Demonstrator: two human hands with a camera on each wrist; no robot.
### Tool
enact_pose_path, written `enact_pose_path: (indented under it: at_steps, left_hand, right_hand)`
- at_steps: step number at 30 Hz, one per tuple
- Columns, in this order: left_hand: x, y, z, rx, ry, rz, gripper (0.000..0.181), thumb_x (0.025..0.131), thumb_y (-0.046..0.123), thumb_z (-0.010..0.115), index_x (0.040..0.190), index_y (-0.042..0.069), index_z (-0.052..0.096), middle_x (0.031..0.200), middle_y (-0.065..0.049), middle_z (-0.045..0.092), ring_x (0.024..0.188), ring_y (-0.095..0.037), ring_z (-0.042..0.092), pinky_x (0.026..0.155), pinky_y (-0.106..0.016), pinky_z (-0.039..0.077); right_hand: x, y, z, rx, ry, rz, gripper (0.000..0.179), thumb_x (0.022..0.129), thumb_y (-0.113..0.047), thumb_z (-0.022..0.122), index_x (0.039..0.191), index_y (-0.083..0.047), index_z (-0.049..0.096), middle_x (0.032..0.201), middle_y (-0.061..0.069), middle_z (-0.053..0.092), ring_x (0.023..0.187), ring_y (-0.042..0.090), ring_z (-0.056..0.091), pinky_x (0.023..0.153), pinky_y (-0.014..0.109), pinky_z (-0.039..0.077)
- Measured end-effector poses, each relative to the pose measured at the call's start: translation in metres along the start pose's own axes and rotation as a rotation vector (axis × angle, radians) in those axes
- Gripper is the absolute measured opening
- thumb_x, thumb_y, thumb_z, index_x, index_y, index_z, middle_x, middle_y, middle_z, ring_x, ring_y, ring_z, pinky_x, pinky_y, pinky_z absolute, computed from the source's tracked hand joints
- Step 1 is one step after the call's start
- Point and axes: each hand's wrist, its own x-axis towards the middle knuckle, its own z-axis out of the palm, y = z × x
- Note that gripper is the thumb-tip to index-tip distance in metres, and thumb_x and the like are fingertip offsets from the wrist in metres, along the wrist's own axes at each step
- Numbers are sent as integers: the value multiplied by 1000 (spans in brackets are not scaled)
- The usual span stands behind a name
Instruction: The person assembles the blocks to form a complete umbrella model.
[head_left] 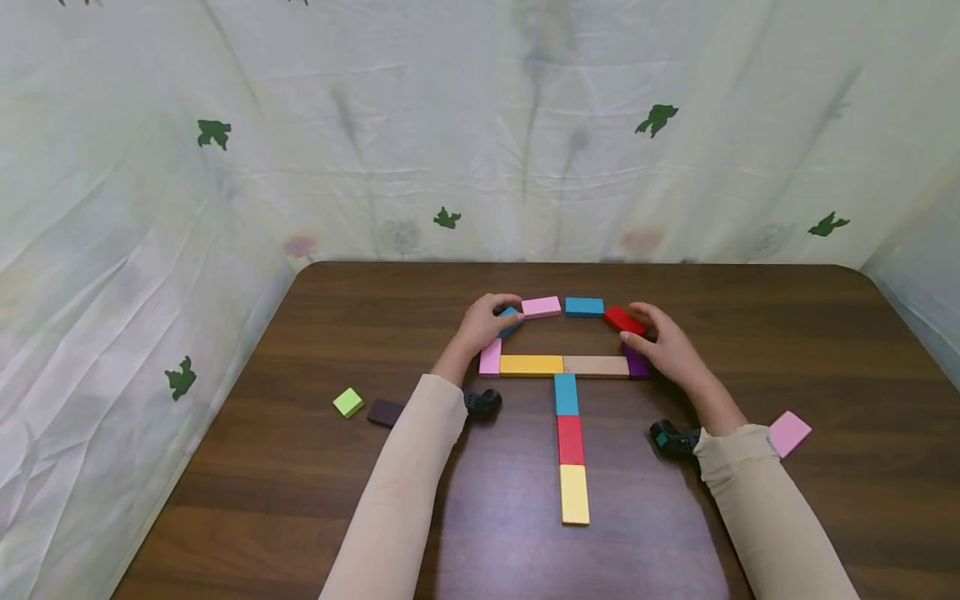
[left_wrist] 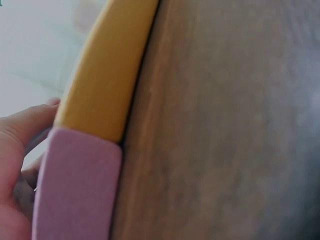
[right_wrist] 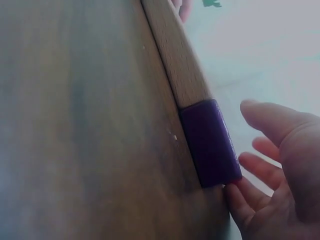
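On the brown table, my left hand (head_left: 480,323) pinches a blue block (head_left: 510,322) at the upper left of a block outline, its fingers partly covering it. My right hand (head_left: 667,343) has thumb and forefinger about the right end of a red block (head_left: 624,320). Its lower fingers are beside the purple block (right_wrist: 212,145), which the hand partly hides in the head view. A pink block (head_left: 542,307) and another blue block (head_left: 584,307) lie between the hands. Below, a pink block (head_left: 490,357), a yellow block (head_left: 531,365) and a plain wooden block (head_left: 596,367) form the base row.
A blue (head_left: 566,394), a red (head_left: 570,440) and a pale yellow block (head_left: 574,495) run down from the row. Loose at the left lie a green block (head_left: 348,402) and a dark block (head_left: 385,412), partly behind the sleeve. A pink block (head_left: 789,433) is by the right sleeve.
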Motion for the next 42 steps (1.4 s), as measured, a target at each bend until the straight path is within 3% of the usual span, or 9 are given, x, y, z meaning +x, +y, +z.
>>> enact_pose_path:
  at_steps: [12, 25, 42]
  left_hand:
    - [1, -1, 3, 68, 14, 42, 39, 86, 32, 61, 123, 20, 57, 118, -2, 54, 109, -18, 44, 95, -40, 27]
    - [0, 1, 5, 79, 38, 50, 37, 85, 31, 61, 121, 22, 59, 117, 0, 55, 111, -17, 44, 95, -42, 24]
    - [-1, 2, 4, 102, 14, 92, 32, 86, 30, 61, 117, 26, 62, 110, 3, 59, 106, -13, 46, 95, -43, 23]
  right_hand:
    - [20, -7, 2, -115, -16, 1, 54, 90, -25, 55, 136, -3, 35, 132, 20, 39, 117, 37, 36, 94, 52, 30]
    - [35, -9, 8, -220, -64, -147, 45, 91, -13, 53, 134, -4, 42, 131, 22, 41, 121, 37, 34, 97, 51, 27]
    - [34, -13, 10, -267, -74, -102, 41, 93, -15, 50, 133, -8, 44, 134, 19, 40, 120, 38, 32, 96, 51, 23]
